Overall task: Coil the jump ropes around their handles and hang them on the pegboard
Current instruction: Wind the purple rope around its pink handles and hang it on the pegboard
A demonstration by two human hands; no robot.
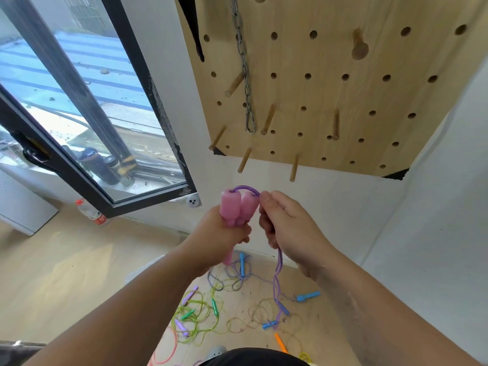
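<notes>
My left hand (220, 235) grips two pink jump-rope handles (239, 207) held together upright in front of the white wall. A purple rope (245, 188) arches over their tops. My right hand (286, 228) pinches that rope just right of the handles, and the rest of the rope (277, 281) hangs down from the hand toward the floor. Above, the wooden pegboard (330, 88) carries several wooden pegs, such as one at its lower edge (293, 167).
A metal chain with a carabiner (247, 83) hangs on the pegboard's left side. Several tangled jump ropes (211, 310) with blue, green, purple and orange handles lie on the floor below. An open window (87, 122) stands at left, with a plastic bottle (91, 212) under it.
</notes>
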